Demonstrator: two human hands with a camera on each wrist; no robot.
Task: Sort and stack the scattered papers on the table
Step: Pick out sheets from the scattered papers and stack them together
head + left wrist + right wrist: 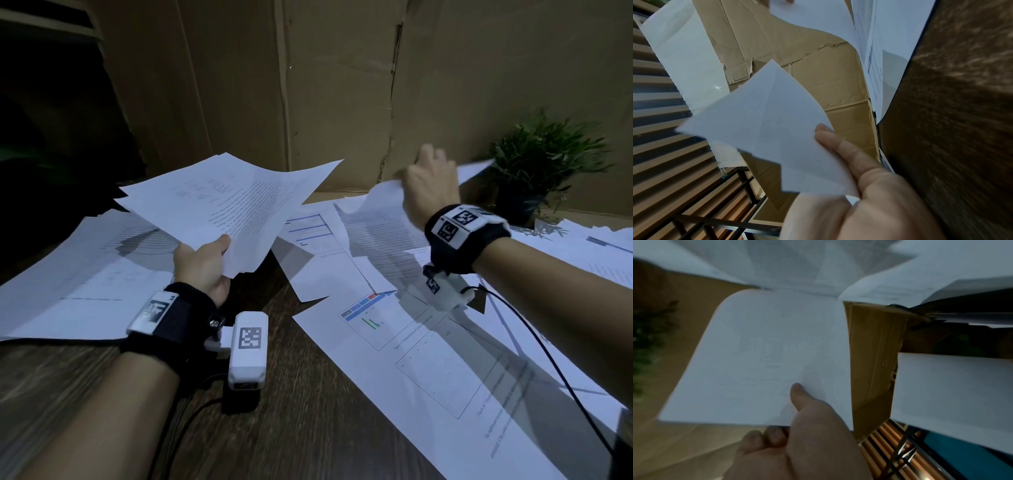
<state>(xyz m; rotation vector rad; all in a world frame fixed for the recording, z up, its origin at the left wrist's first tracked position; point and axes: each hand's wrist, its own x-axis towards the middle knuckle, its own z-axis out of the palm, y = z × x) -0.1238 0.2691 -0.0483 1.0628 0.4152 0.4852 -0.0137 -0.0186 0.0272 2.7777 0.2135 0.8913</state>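
our left hand (202, 265) pinches a small sheaf of sheets (226, 202) above the table (291, 394). our right hand (430, 186) grips one lifted sheet (764, 356) near the plant (544, 154).

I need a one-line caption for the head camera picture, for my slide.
Left hand holds a sheaf of gathered sheets while the right hand lifts one more sheet from papers scattered on the table.

Head view looks forward and down from above over the wooden table (301, 394) toward the cardboard backdrop (342, 85). Both wrist views sit close behind each thumb, facing along held sheets; all three share the cardboard backdrop and scattered papers (428, 359).
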